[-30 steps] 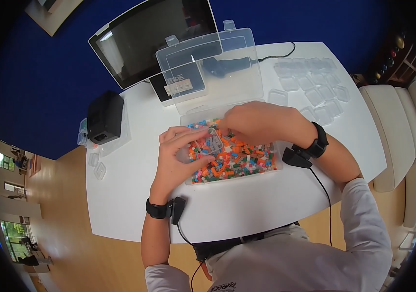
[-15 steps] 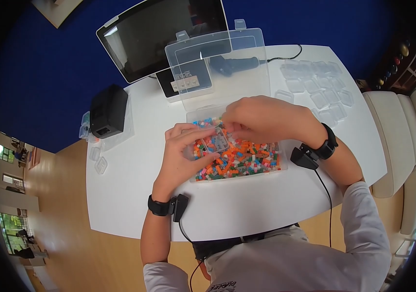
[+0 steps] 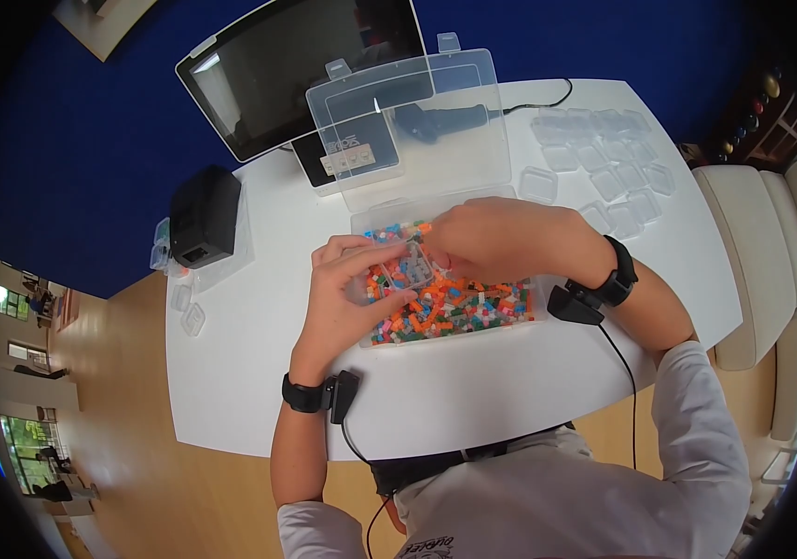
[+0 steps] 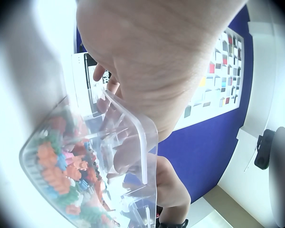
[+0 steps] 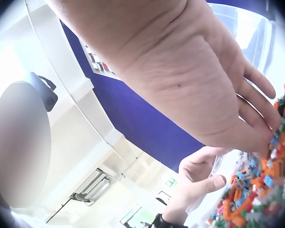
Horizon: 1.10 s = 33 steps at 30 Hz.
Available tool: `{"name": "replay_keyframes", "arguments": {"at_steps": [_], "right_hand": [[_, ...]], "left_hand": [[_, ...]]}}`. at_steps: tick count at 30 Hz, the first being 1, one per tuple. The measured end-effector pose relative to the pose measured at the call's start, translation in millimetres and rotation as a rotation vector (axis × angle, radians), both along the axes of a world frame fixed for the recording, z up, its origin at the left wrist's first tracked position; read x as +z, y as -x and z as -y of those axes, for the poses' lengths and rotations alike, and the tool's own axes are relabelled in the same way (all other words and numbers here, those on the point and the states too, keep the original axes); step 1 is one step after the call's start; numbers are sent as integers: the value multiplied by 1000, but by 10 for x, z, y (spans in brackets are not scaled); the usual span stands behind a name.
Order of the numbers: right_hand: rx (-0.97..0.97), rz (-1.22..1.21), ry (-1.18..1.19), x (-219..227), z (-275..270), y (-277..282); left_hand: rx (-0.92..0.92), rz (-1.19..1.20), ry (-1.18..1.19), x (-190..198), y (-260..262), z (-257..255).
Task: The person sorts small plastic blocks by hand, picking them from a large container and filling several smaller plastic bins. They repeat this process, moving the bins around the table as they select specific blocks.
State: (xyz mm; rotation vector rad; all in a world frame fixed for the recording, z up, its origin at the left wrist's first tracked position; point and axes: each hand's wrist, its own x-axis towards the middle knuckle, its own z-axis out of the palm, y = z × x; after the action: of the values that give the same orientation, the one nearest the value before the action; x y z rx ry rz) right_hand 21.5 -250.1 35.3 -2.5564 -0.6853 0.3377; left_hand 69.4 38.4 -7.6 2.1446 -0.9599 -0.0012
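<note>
- Behind the workstation: blue wall (image 3: 119,149), with a white board of small coloured pieces (image 4: 223,71) in the left wrist view; lettering on it not readable.
- Across the centre: white table (image 3: 259,382).
- At the table's far side: monitor (image 3: 310,74) with dark screen, on a stand.
- In front of the monitor: clear case (image 3: 538,303), holding loose bricks, with clear lid (image 3: 478,168) raised and two latch tabs on its upper edge.
- At the far left of the table: black device (image 3: 206,216), no brand readable.
- From the right side: right hand (image 3: 515,240), lowered over the case, fingertips gathered at the bricks. Cannot tell empty fingertips from a pinched brick.
- From the left side: left hand (image 3: 343,293), gripping a small box between fingers and thumb.
- Behind the lid, visible through it: dark handheld tool (image 3: 440,123) with cable.
- On the right of the table: group of small clear containers (image 3: 604,158).
- Over the bricks: small box (image 3: 432,267), clear, containing greyish pieces.
- On the monitor stand: pale label (image 3: 347,160) below white print, both too small to read.
- On the shirt: dark print (image 3: 431,548), partly cut off and not reliably legible.
- Inside the case: bricks (image 3: 454,309) in orange, green, blue, white and red, mixed.
</note>
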Motion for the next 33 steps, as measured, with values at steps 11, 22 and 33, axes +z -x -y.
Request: {"name": "replay_keyframes", "arguments": {"at_steps": [11,22,33], "right_hand": [[-37,-192,164,97,-120,-26],[103,346,-113,113,-127,0],[85,309,-137,56,-153,16]], "left_hand": [[-83,4,30,43,-20,18],[5,-38,23,-5,8,-2],[-2,-11,55,-32,-3,13]]}}
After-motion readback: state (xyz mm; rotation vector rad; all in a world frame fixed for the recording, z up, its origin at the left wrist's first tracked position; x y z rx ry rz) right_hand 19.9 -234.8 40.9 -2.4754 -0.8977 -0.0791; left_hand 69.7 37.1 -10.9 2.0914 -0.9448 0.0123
